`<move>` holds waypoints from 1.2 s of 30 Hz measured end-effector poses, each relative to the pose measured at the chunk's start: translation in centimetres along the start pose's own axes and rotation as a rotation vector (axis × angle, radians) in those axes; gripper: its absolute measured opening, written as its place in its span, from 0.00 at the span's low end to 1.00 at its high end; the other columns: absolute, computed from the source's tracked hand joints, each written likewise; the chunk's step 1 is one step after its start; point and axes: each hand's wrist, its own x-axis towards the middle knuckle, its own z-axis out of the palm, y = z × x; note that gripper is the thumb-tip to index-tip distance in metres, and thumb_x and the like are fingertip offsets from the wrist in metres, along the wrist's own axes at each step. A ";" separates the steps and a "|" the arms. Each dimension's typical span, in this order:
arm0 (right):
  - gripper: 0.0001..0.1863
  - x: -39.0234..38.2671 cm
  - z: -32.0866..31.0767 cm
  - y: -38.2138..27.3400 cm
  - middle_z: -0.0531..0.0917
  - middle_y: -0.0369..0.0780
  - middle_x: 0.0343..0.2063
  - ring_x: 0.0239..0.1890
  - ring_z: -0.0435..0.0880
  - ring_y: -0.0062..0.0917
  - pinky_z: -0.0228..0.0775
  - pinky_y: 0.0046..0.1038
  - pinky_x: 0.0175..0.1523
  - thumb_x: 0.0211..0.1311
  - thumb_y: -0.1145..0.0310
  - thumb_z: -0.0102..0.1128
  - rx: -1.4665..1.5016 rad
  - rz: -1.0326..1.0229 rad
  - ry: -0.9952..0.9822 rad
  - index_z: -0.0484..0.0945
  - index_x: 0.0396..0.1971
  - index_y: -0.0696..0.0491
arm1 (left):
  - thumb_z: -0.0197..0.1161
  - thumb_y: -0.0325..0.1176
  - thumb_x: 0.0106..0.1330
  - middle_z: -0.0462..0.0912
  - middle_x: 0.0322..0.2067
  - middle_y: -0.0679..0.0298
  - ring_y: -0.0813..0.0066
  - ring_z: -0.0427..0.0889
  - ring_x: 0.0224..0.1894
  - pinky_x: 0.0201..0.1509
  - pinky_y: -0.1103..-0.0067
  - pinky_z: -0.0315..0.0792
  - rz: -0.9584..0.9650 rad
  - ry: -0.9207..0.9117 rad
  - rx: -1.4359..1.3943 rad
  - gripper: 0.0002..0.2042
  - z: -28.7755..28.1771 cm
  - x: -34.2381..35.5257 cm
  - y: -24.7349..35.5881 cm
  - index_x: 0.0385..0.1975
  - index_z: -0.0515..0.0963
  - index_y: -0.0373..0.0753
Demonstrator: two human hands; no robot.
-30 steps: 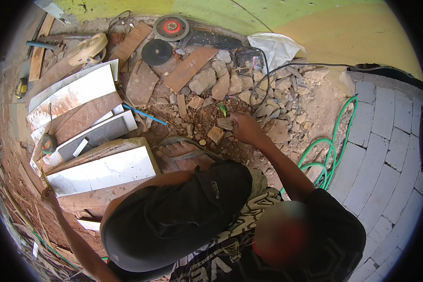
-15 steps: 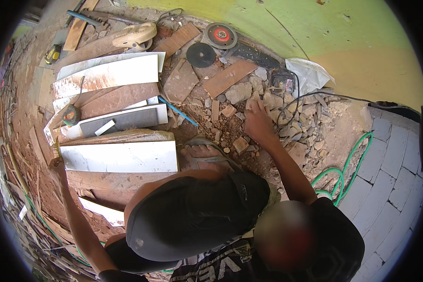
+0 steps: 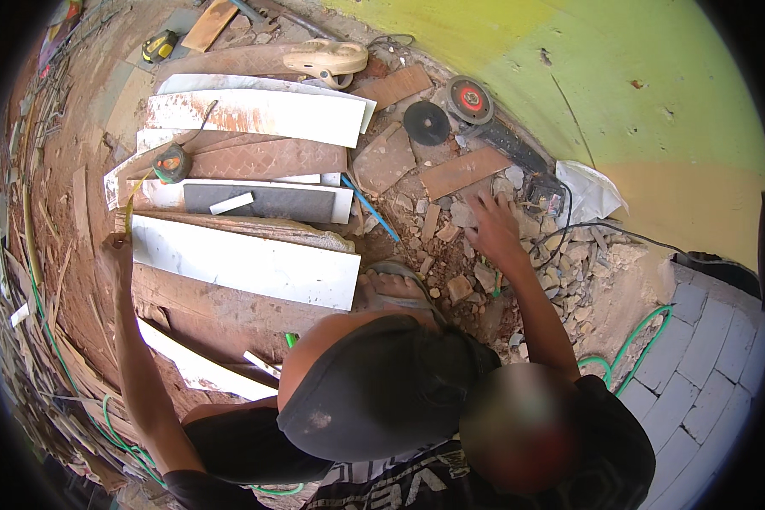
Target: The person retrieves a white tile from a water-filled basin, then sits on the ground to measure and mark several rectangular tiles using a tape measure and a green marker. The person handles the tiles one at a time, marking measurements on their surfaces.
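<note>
In left hand (image 3: 116, 253), thin yellow tape (image 3: 130, 208)

Head (image 3: 521, 429) blurred. Shirt (image 3: 616, 438) cut off by lower edge. Right fingers (image 3: 484, 206): contact with stone (image 3: 461, 215) unclear.

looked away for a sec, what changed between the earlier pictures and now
The right hand uncurled and moved across the rubble toward the brown strip near the wall. The view swung, shifting the ground things rightward in the picture. The left hand stayed on the end of the measuring tape; the white strip and grinder stayed put.
</note>
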 end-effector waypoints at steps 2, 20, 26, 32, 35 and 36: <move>0.33 -0.1 -1.2 -0.5 0.77 0.48 0.53 0.59 0.74 0.45 0.69 0.44 0.61 0.50 0.62 0.72 -0.022 0.034 -0.139 0.74 0.58 0.53 | 0.67 0.33 0.60 0.89 0.29 0.58 0.63 0.86 0.30 0.37 0.68 0.76 -0.005 0.025 0.009 0.07 0.0 -0.7 1.3 0.34 0.88 0.39; 0.28 2.4 -4.1 -8.6 0.87 0.51 0.38 0.43 0.86 0.46 0.76 0.44 0.51 0.57 0.45 0.66 -0.144 0.019 -0.482 0.84 0.41 0.58 | 0.70 0.35 0.55 0.88 0.29 0.54 0.58 0.87 0.34 0.39 0.66 0.78 -0.183 0.024 -0.100 0.07 -0.5 -1.1 2.5 0.32 0.88 0.41; 0.23 2.6 -6.7 -13.6 0.86 0.48 0.35 0.40 0.87 0.41 0.77 0.40 0.46 0.60 0.53 0.67 0.262 -0.117 -0.277 0.83 0.47 0.56 | 0.63 0.26 0.52 0.88 0.30 0.53 0.55 0.87 0.35 0.38 0.65 0.79 -0.213 0.039 -0.138 0.09 -0.9 -1.7 3.1 0.31 0.88 0.45; 0.14 2.3 -9.9 -20.9 0.83 0.43 0.27 0.29 0.83 0.31 0.74 0.31 0.37 0.55 0.71 0.70 0.662 -0.594 -0.073 0.82 0.40 0.58 | 0.61 0.27 0.53 0.87 0.32 0.48 0.48 0.87 0.37 0.40 0.61 0.79 -0.213 0.034 -0.117 0.09 -1.0 -1.8 3.8 0.31 0.87 0.43; 0.12 1.5 -9.5 -22.6 0.82 0.40 0.26 0.30 0.82 0.27 0.74 0.28 0.38 0.53 0.74 0.71 0.642 -0.648 -0.043 0.81 0.38 0.58 | 0.61 0.27 0.55 0.86 0.32 0.47 0.47 0.86 0.38 0.40 0.59 0.79 -0.229 0.080 -0.122 0.09 -0.3 -1.8 3.0 0.32 0.87 0.42; 0.11 1.1 -9.5 -22.8 0.82 0.40 0.27 0.31 0.82 0.25 0.74 0.27 0.38 0.53 0.75 0.71 0.623 -0.654 -0.020 0.82 0.37 0.58 | 0.60 0.27 0.55 0.86 0.33 0.47 0.47 0.86 0.39 0.41 0.59 0.79 -0.234 0.078 -0.137 0.09 -0.2 -1.8 3.1 0.32 0.87 0.42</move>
